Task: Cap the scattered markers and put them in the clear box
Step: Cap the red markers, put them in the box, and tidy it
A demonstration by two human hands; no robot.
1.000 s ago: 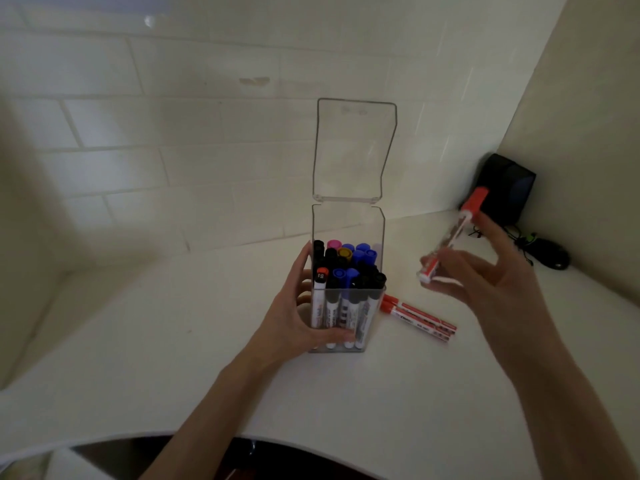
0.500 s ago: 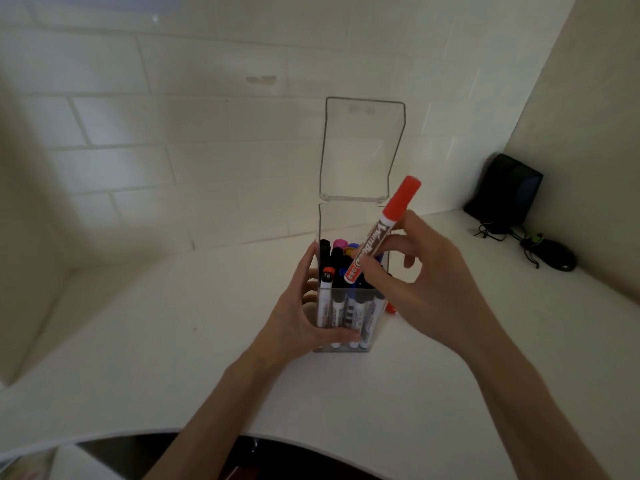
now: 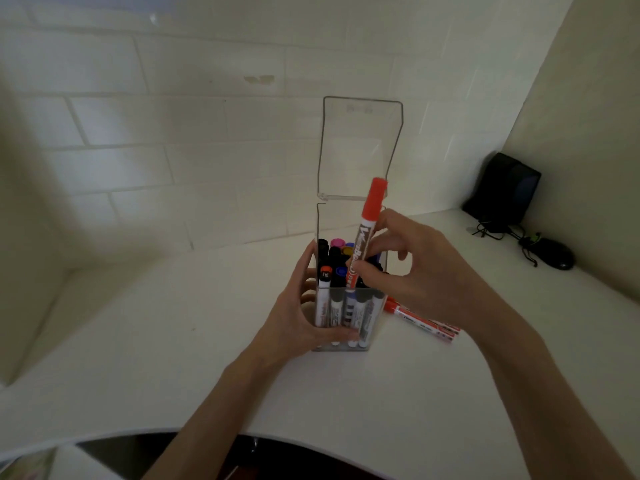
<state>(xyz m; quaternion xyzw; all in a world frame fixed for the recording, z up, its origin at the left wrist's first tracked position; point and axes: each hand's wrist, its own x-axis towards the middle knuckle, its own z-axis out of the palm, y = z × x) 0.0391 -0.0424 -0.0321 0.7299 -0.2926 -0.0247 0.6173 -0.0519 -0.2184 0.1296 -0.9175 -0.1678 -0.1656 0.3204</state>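
A clear box [image 3: 346, 223] stands upright on the white desk [image 3: 173, 341], its hinged lid [image 3: 360, 147] open and pointing up. Several capped markers fill it, caps up. My left hand [image 3: 294, 317] grips the box from the left, fingers wrapped round its lower front. My right hand [image 3: 415, 271] pinches a red-capped marker [image 3: 367, 230] held nearly upright, its lower end dipping into the box among the others. Two more red markers [image 3: 422, 322] lie flat on the desk just right of the box, partly behind my right wrist.
White tiled wall behind the desk, a side wall at right. A black speaker-like object [image 3: 502, 188] stands in the back right corner, with a cable and a black mouse [image 3: 554, 258] beside it. The desk's curved front edge runs near my forearms.
My right hand has carried the red-capped marker from the right over to the box and lowered it, now more upright, into the top. My left hand keeps holding the box.
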